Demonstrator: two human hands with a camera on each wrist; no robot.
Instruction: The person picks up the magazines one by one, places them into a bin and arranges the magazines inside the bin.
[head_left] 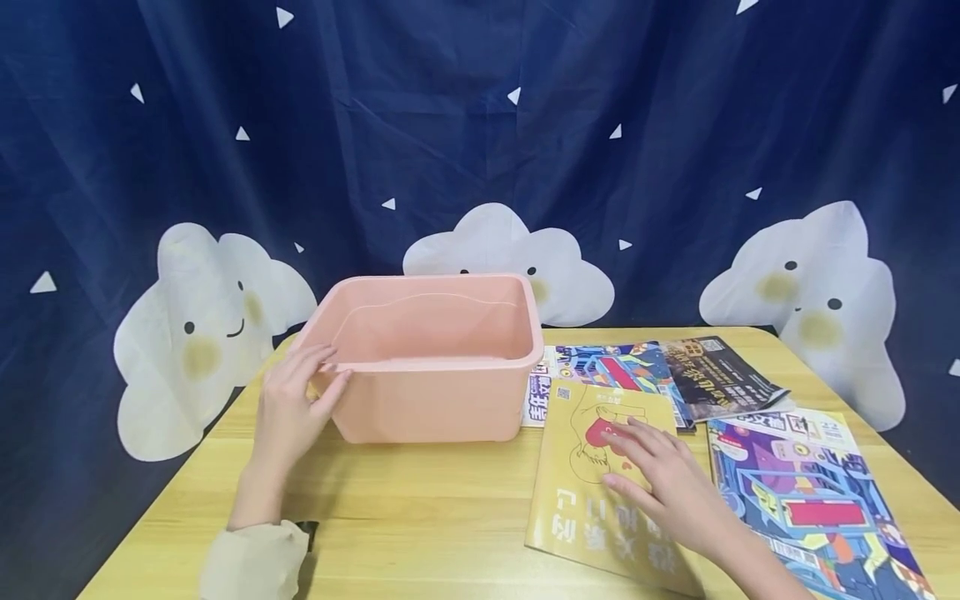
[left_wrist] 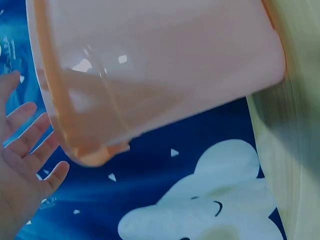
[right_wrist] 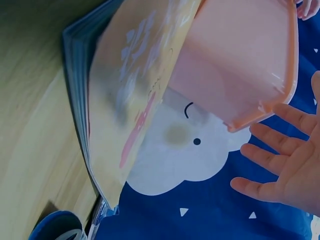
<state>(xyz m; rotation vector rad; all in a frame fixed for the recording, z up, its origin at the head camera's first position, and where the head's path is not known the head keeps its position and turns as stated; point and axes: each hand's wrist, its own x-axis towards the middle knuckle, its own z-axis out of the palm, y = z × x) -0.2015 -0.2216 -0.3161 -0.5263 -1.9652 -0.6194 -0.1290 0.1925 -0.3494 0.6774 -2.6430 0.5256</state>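
Note:
A pink plastic bin (head_left: 427,404) stands upright on the wooden table, its open top showing a bare inside. My left hand (head_left: 291,407) is at the bin's front left corner, fingertips right at the rim; in the left wrist view its fingers (left_wrist: 31,132) are spread beside that rim. Over the yellow magazine (head_left: 573,517), my right hand (head_left: 667,479) hovers palm down with loosely spread fingers. The same magazine (right_wrist: 137,85) appears edge-on in the right wrist view, with the hand's fingers (right_wrist: 267,157) extended and nothing between them.
Behind the yellow magazine lie a colourful magazine (head_left: 607,362) and a dark one (head_left: 716,375) with a lifted corner. Another colourful magazine (head_left: 832,508) is at the right. Bare wooden table (head_left: 405,525) shows in front of the bin. A dark blue curtain (head_left: 465,125) hangs behind.

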